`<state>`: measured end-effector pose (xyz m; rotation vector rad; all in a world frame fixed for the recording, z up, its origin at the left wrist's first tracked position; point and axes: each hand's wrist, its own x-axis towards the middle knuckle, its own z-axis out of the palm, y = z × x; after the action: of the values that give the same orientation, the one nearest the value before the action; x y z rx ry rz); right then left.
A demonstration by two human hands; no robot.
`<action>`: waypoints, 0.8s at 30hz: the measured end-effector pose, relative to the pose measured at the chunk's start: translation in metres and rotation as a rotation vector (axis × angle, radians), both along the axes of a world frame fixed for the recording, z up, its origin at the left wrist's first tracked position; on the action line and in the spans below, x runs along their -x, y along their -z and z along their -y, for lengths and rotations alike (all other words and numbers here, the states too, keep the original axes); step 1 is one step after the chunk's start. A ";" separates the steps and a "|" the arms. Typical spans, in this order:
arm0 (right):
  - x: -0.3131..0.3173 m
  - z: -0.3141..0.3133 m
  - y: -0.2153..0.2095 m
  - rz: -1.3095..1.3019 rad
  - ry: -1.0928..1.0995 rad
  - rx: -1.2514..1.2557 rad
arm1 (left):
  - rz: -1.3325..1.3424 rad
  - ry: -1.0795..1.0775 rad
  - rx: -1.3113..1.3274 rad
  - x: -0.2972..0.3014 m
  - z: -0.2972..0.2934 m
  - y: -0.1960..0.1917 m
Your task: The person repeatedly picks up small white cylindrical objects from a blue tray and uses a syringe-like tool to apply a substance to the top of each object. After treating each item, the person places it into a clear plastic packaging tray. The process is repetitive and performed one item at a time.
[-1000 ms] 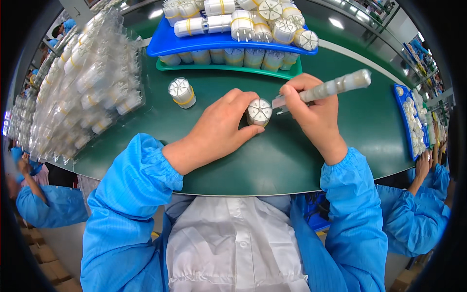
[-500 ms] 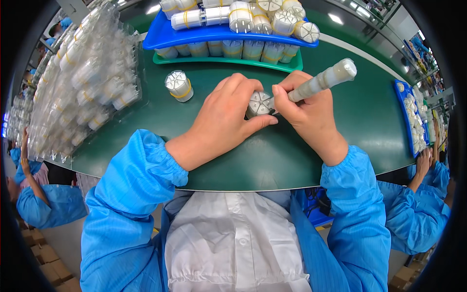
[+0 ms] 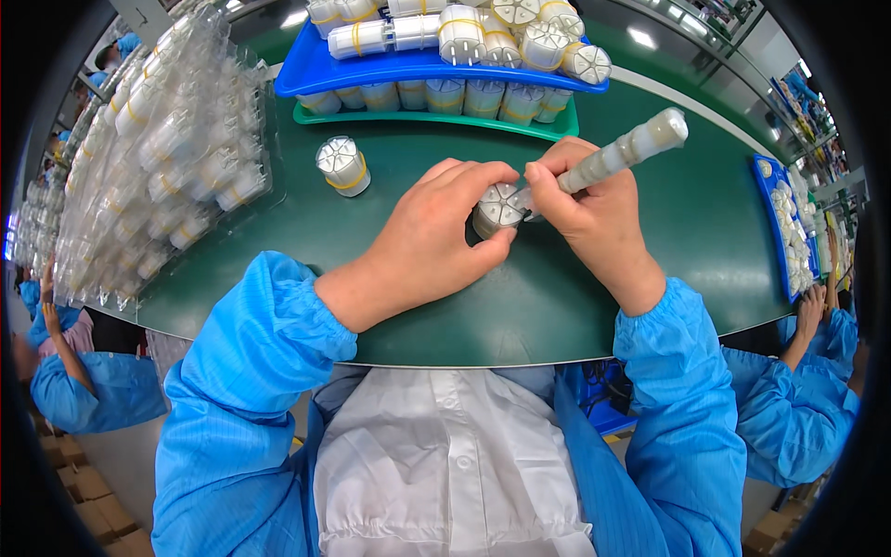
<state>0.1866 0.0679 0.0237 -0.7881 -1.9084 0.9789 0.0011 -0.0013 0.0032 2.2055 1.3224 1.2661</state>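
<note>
My left hand (image 3: 422,223) curls round a short round bundle of white wedge-shaped pieces (image 3: 499,202) standing on the green table, its segmented top facing up. My right hand (image 3: 596,223) grips a hand tool with a thick, pale, lumpy wrapped handle (image 3: 631,150), slanting up to the right. Its lower end points at the right side of the bundle's top; the fingers partly cover it, so the tip's kind cannot be made out. A similar bundle with a yellow band (image 3: 342,167) stands upright to the left of my left hand.
Ahead, a blue tray (image 3: 371,72) heaped with white bundles sits above a green tray (image 3: 371,119) holding more. Clear plastic packs of banded bundles (image 3: 172,158) are piled at left. Another blue tray (image 3: 775,223) of white pieces lies far right, near a co-worker's hand (image 3: 810,311).
My left thumb has drawn in against the near side of the bundle, which sits slightly further right. The tool's handle has shifted a little to the right.
</note>
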 end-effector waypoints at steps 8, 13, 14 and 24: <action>-0.002 -0.002 -0.005 -0.067 0.024 0.024 | 0.050 -0.040 0.082 -0.001 0.001 -0.002; -0.002 -0.003 -0.003 -0.061 -0.013 0.056 | 0.201 0.046 0.117 -0.001 -0.001 0.005; -0.002 -0.002 -0.003 -0.046 -0.019 0.059 | 0.204 0.047 0.121 -0.001 -0.001 0.005; -0.002 0.000 -0.005 -0.087 0.017 0.057 | 0.011 -0.071 0.075 -0.001 0.000 0.004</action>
<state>0.1883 0.0674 0.0289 -0.7812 -1.8031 1.0447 0.0016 -0.0016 -0.0007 2.1153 1.4321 1.2308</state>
